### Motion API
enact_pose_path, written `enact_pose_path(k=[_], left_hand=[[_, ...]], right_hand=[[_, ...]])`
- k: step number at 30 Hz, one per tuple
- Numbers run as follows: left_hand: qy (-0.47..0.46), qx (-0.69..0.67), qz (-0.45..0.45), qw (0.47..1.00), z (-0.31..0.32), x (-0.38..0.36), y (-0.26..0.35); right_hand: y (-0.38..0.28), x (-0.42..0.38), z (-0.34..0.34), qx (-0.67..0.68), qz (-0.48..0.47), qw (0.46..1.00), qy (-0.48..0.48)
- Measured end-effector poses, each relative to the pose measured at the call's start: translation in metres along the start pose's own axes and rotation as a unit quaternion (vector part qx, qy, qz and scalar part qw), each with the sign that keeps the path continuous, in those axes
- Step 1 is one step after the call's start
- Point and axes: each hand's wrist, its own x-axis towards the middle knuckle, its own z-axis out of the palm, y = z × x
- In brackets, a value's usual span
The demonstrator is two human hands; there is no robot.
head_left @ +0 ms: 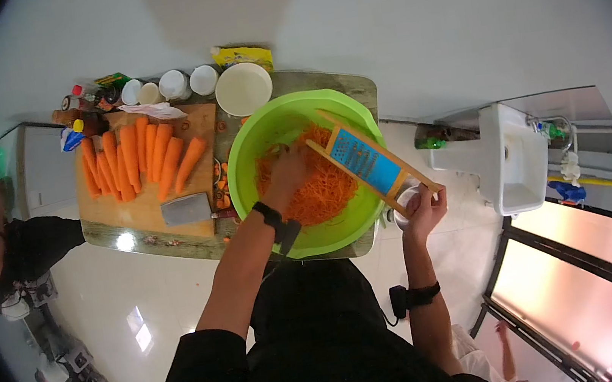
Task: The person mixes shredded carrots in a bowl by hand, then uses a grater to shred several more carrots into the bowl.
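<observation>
We see the grater [368,162] lying aslant across the right rim of the green basin [327,240], its forked end over the shredded carrot [322,197] and its other end beyond the rim. Our right hand [426,212] has its grip closed on that outer end. Our left hand [290,171] is among the shreds; whether its grip is open or closed on something, we cannot tell.

We judge the grater light and stiff, its wooden frame perhaps slippery when wet and its blue panel probably sharp at the cutting openings; we would take hold by the frame's outer end, fingers clear of the panel. The shreds should be soft, moist and easily gathered in loose handfuls.

We count one grater, one basin, one cutting board [94,211], one broad grey blade [186,209], one white bowl [244,90] and roughly ten whole carrots [131,157], whose overlap prevents an exact figure. All but the grater's outer end lie over the worktop [346,83].
</observation>
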Motion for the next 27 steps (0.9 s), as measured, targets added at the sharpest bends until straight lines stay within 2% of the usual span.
enact_pose_path(k=[1, 2, 4, 5, 6, 7, 8, 12, 14, 15, 17, 18, 20, 21, 23, 24, 26, 27], left_hand=[[-0.012, 0.020, 0.035, 0.999, 0.016, -0.005, -0.004], [-0.026, 0.043, 0.068, 0.996, 0.024, -0.012, -0.007], [-0.063, 0.044, 0.086, 0.993, -0.013, -0.041, 0.015], [-0.099, 0.036, 0.108, 0.988, -0.028, -0.053, 0.023], [-0.098, 0.044, 0.109, 0.988, -0.021, -0.061, 0.019], [-0.086, 0.006, 0.172, 0.981, -0.008, -0.065, 0.011], [-0.075, -0.034, 0.235, 0.968, -0.002, -0.066, 0.005], [-0.101, -0.124, 0.240, 0.957, -0.036, -0.066, 0.004], [-0.207, -0.098, 0.109, 0.967, -0.049, -0.064, -0.009], [-0.208, -0.098, 0.111, 0.967, -0.048, -0.065, -0.013], [-0.068, -0.034, -0.003, 0.997, -0.037, -0.063, -0.024], [-0.063, -0.033, -0.001, 0.997, -0.022, -0.060, -0.031], [0.017, 0.015, -0.045, 0.999, 0.018, -0.043, -0.050], [0.021, 0.013, -0.043, 0.999, 0.036, -0.032, -0.058], [0.014, 0.112, -0.033, 0.993, 0.065, -0.024, -0.066], [0.010, 0.106, -0.033, 0.994, 0.069, -0.027, -0.060], [-0.128, -0.007, -0.054, 0.990, 0.061, -0.028, -0.046], [-0.129, -0.004, -0.054, 0.990, 0.061, -0.031, -0.046]], right_hand=[[0.003, 0.001, 0.002, 0.007, 0.002, 1.000, -0.002], [0.008, 0.000, 0.005, 0.048, 0.051, 0.998, 0.003], [0.024, -0.005, 0.010, 0.116, 0.127, 0.985, 0.029], [0.029, -0.008, 0.014, 0.123, 0.131, 0.983, 0.031], [0.032, -0.010, 0.019, 0.112, 0.143, 0.983, 0.034], [0.035, -0.009, 0.025, 0.101, 0.152, 0.982, 0.036], [0.049, -0.005, 0.023, 0.147, 0.165, 0.975, 0.016], [0.035, -0.002, 0.031, 0.146, 0.224, 0.963, 0.041], [0.028, -0.005, 0.031, 0.133, 0.257, 0.956, 0.047], [0.028, -0.008, 0.031, 0.134, 0.256, 0.956, 0.048], [0.029, -0.019, 0.033, 0.181, 0.272, 0.944, 0.052], [0.032, -0.025, 0.035, 0.184, 0.268, 0.944, 0.050], [0.040, -0.032, 0.042, 0.190, 0.302, 0.931, 0.076], [0.039, -0.037, 0.047, 0.191, 0.298, 0.932, 0.075], [0.037, -0.048, 0.047, 0.203, 0.323, 0.917, 0.115], [0.046, -0.045, 0.036, 0.226, 0.334, 0.911, 0.088], [0.039, -0.045, 0.032, 0.214, 0.331, 0.916, 0.080], [0.038, -0.047, 0.034, 0.211, 0.329, 0.918, 0.073]])
